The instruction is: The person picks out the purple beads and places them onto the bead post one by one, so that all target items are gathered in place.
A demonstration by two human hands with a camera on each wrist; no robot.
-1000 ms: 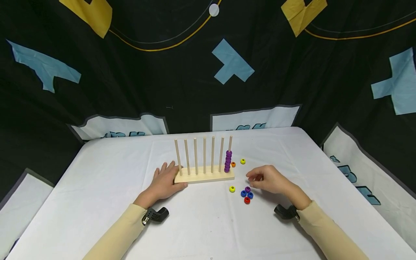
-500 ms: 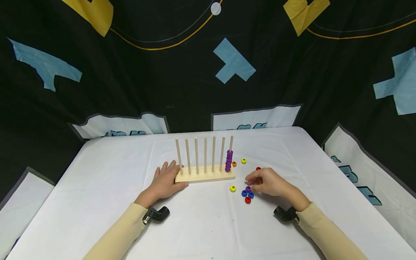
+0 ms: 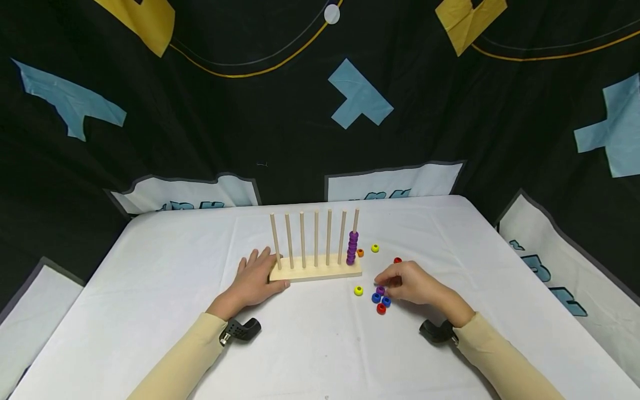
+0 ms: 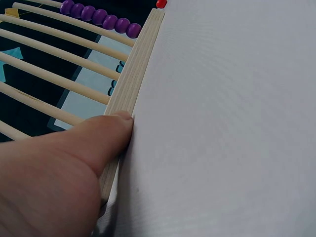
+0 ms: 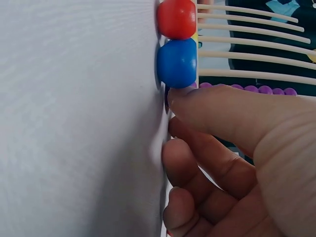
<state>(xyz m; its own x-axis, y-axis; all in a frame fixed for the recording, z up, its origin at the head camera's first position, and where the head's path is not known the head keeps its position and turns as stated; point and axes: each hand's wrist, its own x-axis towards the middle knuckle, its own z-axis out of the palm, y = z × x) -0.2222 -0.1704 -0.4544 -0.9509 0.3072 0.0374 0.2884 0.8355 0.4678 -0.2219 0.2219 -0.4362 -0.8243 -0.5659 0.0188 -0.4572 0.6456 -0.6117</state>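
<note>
A wooden peg rack [image 3: 316,271] with several upright pegs stands on the white table. Purple beads [image 3: 352,248] are stacked on its rightmost peg. My left hand [image 3: 253,281] holds the rack's left end, thumb on the front edge and fingers spread behind; the thumb [image 4: 116,131] shows against the wood in the left wrist view. My right hand [image 3: 412,283] is low at the loose beads, thumb and index finger pinching a purple bead [image 3: 380,290], mostly hidden in the right wrist view. Touching close by are two blue beads [image 3: 376,298] and a red bead [image 3: 381,309].
A yellow bead [image 3: 358,290] lies in front of the rack's right end. Beyond it are an orange bead [image 3: 360,253] and another yellow bead [image 3: 375,248]. A second red bead [image 3: 397,260] sits behind my right hand. A dark patterned curtain [image 3: 280,128] hangs behind the table.
My right hand has lowered slightly and shifted left onto the purple bead, its fingertips closing around it. The red bead behind it has come into view. My left hand stays on the rack.
</note>
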